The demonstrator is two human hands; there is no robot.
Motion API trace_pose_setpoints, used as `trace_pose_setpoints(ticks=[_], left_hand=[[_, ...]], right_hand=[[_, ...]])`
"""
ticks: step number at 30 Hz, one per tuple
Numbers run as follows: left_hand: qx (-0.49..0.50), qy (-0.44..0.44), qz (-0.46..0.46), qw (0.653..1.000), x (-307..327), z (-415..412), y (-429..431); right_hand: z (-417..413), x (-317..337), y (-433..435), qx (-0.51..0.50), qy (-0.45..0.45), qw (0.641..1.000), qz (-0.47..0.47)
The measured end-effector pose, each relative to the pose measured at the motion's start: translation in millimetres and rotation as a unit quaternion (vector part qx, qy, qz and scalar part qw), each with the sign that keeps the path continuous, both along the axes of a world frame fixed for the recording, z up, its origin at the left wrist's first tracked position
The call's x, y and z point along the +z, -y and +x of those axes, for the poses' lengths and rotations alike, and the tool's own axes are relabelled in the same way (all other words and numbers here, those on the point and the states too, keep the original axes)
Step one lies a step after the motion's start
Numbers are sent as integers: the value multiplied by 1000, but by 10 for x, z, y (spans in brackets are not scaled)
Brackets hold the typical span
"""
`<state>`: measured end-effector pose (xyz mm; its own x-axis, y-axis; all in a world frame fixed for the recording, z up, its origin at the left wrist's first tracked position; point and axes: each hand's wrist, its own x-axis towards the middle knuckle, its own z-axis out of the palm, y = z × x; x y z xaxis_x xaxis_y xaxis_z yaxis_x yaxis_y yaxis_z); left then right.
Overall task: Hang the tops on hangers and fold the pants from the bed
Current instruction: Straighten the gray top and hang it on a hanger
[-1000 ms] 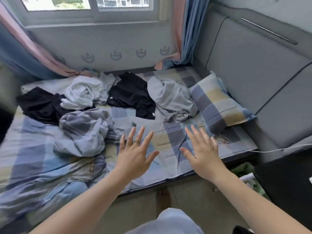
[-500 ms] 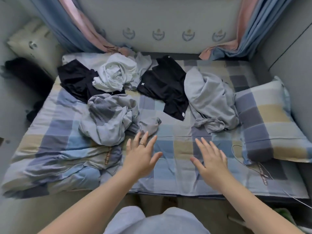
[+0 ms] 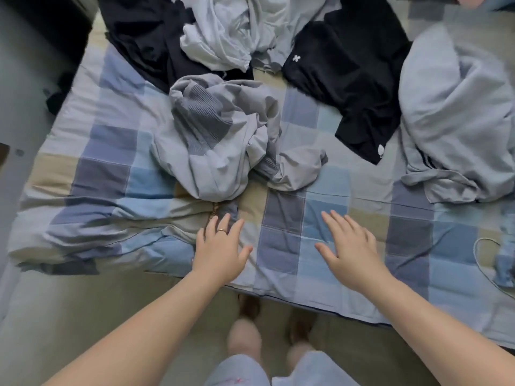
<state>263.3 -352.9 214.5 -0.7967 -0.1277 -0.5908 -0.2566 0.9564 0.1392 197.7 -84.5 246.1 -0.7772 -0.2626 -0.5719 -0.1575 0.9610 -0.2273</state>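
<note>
Several crumpled garments lie on the checked bed sheet [image 3: 281, 246]. A light grey garment with a ribbed dark patch [image 3: 211, 140] sits just beyond my hands. Behind it lie a black garment [image 3: 145, 37], a white one [image 3: 223, 34] and a black top with a small white logo [image 3: 351, 71]. A pale grey garment [image 3: 457, 112] is heaped at the right. My left hand [image 3: 220, 249] and my right hand [image 3: 351, 246] hover palm down over the sheet near the bed's front edge, fingers spread, holding nothing.
A thin wire hanger [image 3: 485, 260] lies on the sheet at the far right. The floor [image 3: 83, 307] runs along the bed's front edge, with my feet [image 3: 245, 338] on it. A dark object [image 3: 41, 26] stands left of the bed.
The view has tilted down and moved closer to the bed. Both hands have stayed open and now sit lower, nearer the front edge of the sheet.
</note>
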Motion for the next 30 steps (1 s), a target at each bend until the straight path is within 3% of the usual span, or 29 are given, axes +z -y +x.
trace_pose_setpoints(ticks=[10, 18, 23, 30], left_hand=[[-69, 52, 66, 994, -1901, -829, 327], [-79, -78, -7, 994, -2885, -1647, 489], [-47, -119, -3, 992, -3140, -1941, 502], [-17, -96, -2, 995, -2803, -1352, 1]], right_hand=[[-926, -2116, 976, 23, 20, 999, 28], [-1691, -3282, 1399, 37, -7, 998, 43], [-1859, -3537, 1429, -6, -156, 988, 19], [-1185, -2905, 1174, -54, -27, 990, -127]])
